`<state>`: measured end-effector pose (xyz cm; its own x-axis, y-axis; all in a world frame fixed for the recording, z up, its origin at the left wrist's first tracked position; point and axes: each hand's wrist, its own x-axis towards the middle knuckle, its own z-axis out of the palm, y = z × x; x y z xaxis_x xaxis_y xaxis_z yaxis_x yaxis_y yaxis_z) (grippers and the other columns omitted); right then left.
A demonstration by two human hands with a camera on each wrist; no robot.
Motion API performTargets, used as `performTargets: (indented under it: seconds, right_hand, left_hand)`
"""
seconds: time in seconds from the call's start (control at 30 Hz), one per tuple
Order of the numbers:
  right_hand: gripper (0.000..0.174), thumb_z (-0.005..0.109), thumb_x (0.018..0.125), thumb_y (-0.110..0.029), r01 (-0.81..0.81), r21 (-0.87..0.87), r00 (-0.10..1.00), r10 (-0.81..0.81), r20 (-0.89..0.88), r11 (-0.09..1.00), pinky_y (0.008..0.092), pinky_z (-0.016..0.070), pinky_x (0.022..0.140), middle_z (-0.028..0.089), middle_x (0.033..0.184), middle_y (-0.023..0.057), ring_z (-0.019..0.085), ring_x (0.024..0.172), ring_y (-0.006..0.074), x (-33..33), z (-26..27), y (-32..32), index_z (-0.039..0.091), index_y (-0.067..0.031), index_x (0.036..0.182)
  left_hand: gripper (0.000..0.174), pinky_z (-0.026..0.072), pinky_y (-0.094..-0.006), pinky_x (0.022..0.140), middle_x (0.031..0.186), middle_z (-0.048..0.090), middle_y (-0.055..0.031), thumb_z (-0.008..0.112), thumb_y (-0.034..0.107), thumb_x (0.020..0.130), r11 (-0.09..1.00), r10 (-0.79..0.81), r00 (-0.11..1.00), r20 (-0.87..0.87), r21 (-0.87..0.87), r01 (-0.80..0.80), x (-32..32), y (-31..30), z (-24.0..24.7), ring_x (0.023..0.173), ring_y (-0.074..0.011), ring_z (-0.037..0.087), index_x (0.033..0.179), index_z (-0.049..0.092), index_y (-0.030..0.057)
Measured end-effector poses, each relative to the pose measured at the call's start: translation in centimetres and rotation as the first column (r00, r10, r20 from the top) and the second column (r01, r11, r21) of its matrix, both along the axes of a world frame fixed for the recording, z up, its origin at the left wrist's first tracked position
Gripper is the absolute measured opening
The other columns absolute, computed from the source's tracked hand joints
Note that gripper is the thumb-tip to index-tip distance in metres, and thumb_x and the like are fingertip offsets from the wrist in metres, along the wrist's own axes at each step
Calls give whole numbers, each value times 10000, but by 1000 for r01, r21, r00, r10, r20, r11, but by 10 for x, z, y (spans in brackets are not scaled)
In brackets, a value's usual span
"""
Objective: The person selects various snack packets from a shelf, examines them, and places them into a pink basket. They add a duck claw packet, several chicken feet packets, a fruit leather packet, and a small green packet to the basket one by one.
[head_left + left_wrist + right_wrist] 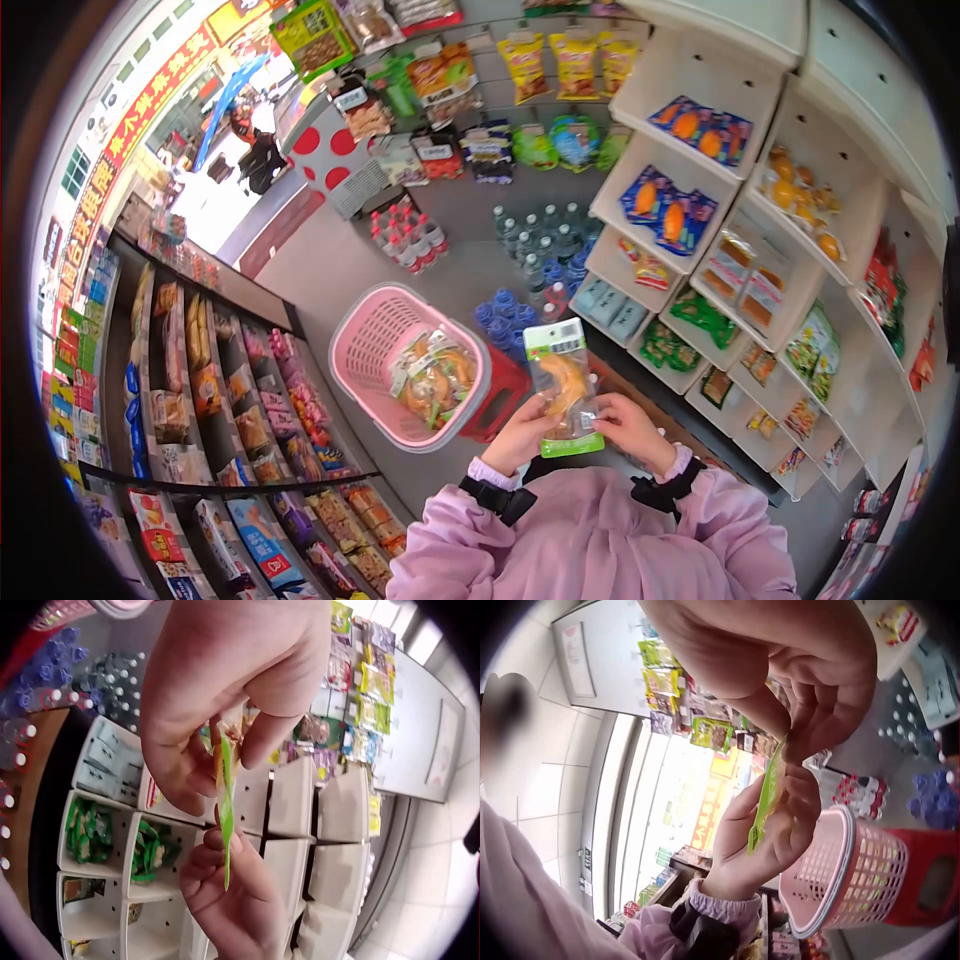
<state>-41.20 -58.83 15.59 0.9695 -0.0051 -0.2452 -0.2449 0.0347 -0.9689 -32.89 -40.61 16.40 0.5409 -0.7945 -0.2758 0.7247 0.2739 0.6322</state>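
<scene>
A clear food pack (563, 383) with a white and green top and a green bottom edge is held upright in front of the body. Something curved and orange-brown shows through its plastic. My left hand (522, 432) grips the pack's left side, fingers bent behind it. On the opposite side, my right hand (632, 430) pinches the lower right edge. In the left wrist view the pack is edge-on, a thin green strip (227, 817) between both hands. Left of the hands stands a pink basket (345, 350) holding several similar packs (436, 378).
Tiered white shelf bins (690, 255) with bagged snacks rise on the right. Bottles (545, 235) stand on the floor ahead, beside red-capped bottles (408, 238). Dark snack racks (205, 410) line the left. Hanging bags (575, 65) cover the back wall. A red basket (505, 390) adjoins the pink one.
</scene>
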Motion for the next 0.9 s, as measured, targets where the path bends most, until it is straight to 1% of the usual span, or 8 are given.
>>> performTargets:
  seconds: [0.13,0.27,0.4,0.53,0.67,0.73,0.8,0.9]
  right_hand:
    - [352,555,783,-40,-149,224,959,196,-207,963,204,431,642,556,866,53,537,795,94,61,-22,58,443,12,1112]
    - [323,553,798,-87,-158,395,896,300,-327,905,188,398,541,559,822,36,514,668,76,109,-33,114,474,-8,1101]
    - [289,544,805,-110,-130,365,864,286,-414,922,195,406,536,553,797,33,510,645,80,148,-75,161,496,5,1066]
    - [330,573,754,-77,-144,262,898,237,-370,954,222,446,627,555,845,51,535,732,112,164,-119,180,482,37,1050]
    - [367,586,721,-77,-175,112,966,192,-173,978,271,458,692,562,895,82,540,820,155,147,-112,171,485,8,1064]
    - [356,578,717,-86,-329,-4,937,326,-125,944,294,455,720,567,911,92,538,845,168,137,-104,154,496,8,1050]
    - [355,573,714,-94,-414,47,880,413,-236,909,302,448,739,570,925,96,540,848,166,125,-102,136,502,11,1046]
    - [331,537,696,-78,-333,-2,925,326,-193,943,300,457,689,586,885,105,563,787,173,103,-115,118,520,30,1009]
  left_hand:
    - [378,430,-324,814,1088,509,-59,501,36,808,953,259,961,-101,186,-237,14,70,-30,970,-176,510,1174,406,24]
    - [311,444,-314,804,1053,521,-76,489,51,821,874,481,821,-308,244,-420,28,125,-66,916,-184,532,1125,432,16]
    - [264,456,-316,792,1031,526,-109,469,49,830,818,575,742,-345,206,-538,54,166,-94,894,-195,543,1089,442,6]
    - [226,484,-356,742,966,540,-124,468,21,824,783,615,728,-302,340,-521,92,176,-111,841,-232,555,1047,437,-2]
    - [296,477,-372,745,1005,524,-115,487,-34,794,778,599,761,-248,405,-480,116,201,-200,918,-266,525,1078,431,31]
    - [341,458,-395,765,1018,515,-111,501,-49,780,833,518,810,-273,374,-407,124,215,-253,938,-277,509,1095,431,61]
    - [417,426,-464,843,1106,486,-122,506,-41,771,935,353,780,-517,235,-267,130,212,-255,1001,-302,489,1153,409,94]
    - [375,425,-422,821,1081,499,-115,507,-8,785,814,476,844,-248,487,-316,136,185,-220,974,-273,495,1141,423,76]
